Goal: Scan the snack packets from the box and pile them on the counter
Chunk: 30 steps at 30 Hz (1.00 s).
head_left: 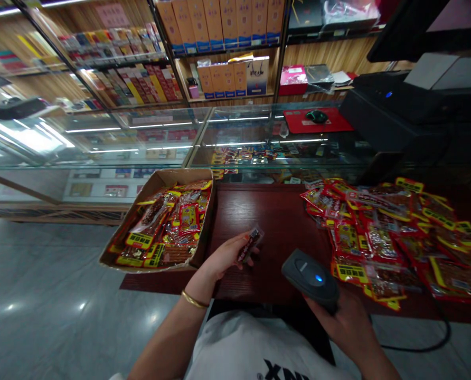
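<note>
Head view of a dark red-brown wood-grain bench (pixel 239 208), worked by a person with two bare hands. The left hand (pixel 231 254), a gold bangle (pixel 195 300) at its wrist, has its grip closed, thumb and fingers pinching a small, clear-ended snack packet (pixel 246 249) over the middle of the bench; a barcode label (pixel 254 232) shows at the packet's far end. The right hand (pixel 344 316) has its grip wrapped around a dark handheld barcode scanner (pixel 309 277), on whose upper face a blue light (pixel 318 278) glows. The scanner's head is turned toward the packet but stands apart from it. To the left, a shallow, lidless cardboard box (pixel 158 180) is filled with red-and-yellow snack packets (pixel 188 217), and overhangs the bench's left edge. To the right, a loose heap of similar packets (pixel 372 232) spreads across the bench; a black cable (pixel 417 348) loops below its near side. Contents appear to be brown strips, perhaps a dried snack, though the print is too blurred to read. Behind the bench runs a glass display case (pixel 243 129), bearing a red mouse pad (pixel 293 122) with a dark computer mouse (pixel 317 116). Beyond, wooden shelves hold tall orange cartons (pixel 229 24).
</note>
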Each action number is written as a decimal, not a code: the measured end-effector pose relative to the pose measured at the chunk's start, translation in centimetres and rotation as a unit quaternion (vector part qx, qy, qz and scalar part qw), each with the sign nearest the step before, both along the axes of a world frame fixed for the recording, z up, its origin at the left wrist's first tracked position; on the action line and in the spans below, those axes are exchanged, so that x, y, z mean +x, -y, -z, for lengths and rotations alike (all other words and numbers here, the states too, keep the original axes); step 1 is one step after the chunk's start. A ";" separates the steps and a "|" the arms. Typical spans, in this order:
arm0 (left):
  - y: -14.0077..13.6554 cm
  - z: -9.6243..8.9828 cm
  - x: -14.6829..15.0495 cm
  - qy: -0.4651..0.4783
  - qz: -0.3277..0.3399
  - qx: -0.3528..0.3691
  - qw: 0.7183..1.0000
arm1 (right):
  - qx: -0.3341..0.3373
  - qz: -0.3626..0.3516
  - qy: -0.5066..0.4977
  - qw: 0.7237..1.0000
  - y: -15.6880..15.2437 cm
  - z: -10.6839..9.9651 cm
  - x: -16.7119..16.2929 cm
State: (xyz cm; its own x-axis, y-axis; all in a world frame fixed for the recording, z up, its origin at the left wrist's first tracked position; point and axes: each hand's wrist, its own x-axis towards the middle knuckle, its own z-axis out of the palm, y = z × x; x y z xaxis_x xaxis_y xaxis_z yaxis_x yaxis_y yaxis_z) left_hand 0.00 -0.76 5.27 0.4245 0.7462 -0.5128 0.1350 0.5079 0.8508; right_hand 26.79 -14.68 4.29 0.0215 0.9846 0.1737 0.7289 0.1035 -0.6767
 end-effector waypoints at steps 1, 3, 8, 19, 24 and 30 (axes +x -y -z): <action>0.0 0.0 0.0 -0.002 0.003 0.003 1.000 | 0.000 0.002 0.003 1.000 0.0 0.1 0.0; 0.0 0.1 0.1 -0.009 0.009 0.010 1.000 | -0.003 0.000 0.007 1.000 0.1 0.2 0.1; -0.1 0.0 0.2 -0.004 0.017 0.000 1.000 | -0.012 -0.008 0.009 1.000 0.4 0.5 0.2; -1.4 0.9 6.1 0.062 0.031 -0.011 0.998 | 0.034 0.058 -0.058 0.996 1.2 0.4 0.9; -2.4 2.0 14.3 0.057 0.123 0.023 0.990 | 0.044 0.100 -0.079 0.991 3.3 1.3 2.8; -3.3 3.5 18.7 0.055 0.035 0.139 0.988 | 0.049 0.147 -0.076 0.985 5.4 1.1 4.8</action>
